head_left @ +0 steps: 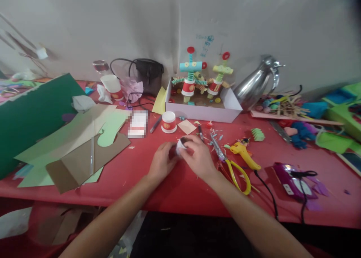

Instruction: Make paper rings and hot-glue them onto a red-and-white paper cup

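Paper (pixel 179 147), seemingly — small, white, curled — sits over the bench (pixel 135 179), pinched between left hand (pixel 163 161) and right hand (pixel 198 156), probably to steady its shape; scissors (pixel 225 159) and glue gun (pixel 244 155) lie rightward, presumably for reach.

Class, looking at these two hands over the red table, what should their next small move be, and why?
Perhaps the left hand should hold the small, white, curved piece steady while the right hand turns it slightly. Both hands have their fingers on it and cover much of it, so a small turn would likely bring its hidden sides into view.
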A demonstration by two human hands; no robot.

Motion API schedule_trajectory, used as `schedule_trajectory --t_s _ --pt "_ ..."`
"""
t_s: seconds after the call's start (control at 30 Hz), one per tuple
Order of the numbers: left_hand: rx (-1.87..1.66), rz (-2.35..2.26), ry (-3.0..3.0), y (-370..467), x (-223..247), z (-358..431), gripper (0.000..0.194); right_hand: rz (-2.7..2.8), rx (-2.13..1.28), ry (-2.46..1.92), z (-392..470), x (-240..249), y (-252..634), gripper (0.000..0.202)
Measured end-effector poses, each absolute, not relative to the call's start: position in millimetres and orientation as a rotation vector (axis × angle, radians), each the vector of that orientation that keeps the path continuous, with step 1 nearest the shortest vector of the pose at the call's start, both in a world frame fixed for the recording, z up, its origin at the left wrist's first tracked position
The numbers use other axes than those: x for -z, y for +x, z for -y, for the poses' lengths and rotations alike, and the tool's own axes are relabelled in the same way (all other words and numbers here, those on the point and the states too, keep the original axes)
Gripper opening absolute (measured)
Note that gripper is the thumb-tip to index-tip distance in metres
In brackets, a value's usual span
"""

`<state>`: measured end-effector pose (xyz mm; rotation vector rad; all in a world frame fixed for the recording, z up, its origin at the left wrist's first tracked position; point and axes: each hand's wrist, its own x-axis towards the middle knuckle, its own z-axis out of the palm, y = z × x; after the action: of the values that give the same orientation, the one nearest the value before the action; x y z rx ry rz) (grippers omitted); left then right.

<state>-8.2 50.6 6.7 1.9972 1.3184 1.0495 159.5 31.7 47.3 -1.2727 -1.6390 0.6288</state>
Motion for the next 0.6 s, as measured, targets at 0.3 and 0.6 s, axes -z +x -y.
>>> schedule_trajectory --t_s 0.3,0.6 --pt "-1.221 -1.064 1.251 -9 -48 -61 0.028 1.297 -0.863 -1.034 -53 -49 164 0.015" --pt "-1.214 -0.962 1.207 15 -55 -80 0.021 1.344 -0.866 -1.078 -54 -57 175 0.017"
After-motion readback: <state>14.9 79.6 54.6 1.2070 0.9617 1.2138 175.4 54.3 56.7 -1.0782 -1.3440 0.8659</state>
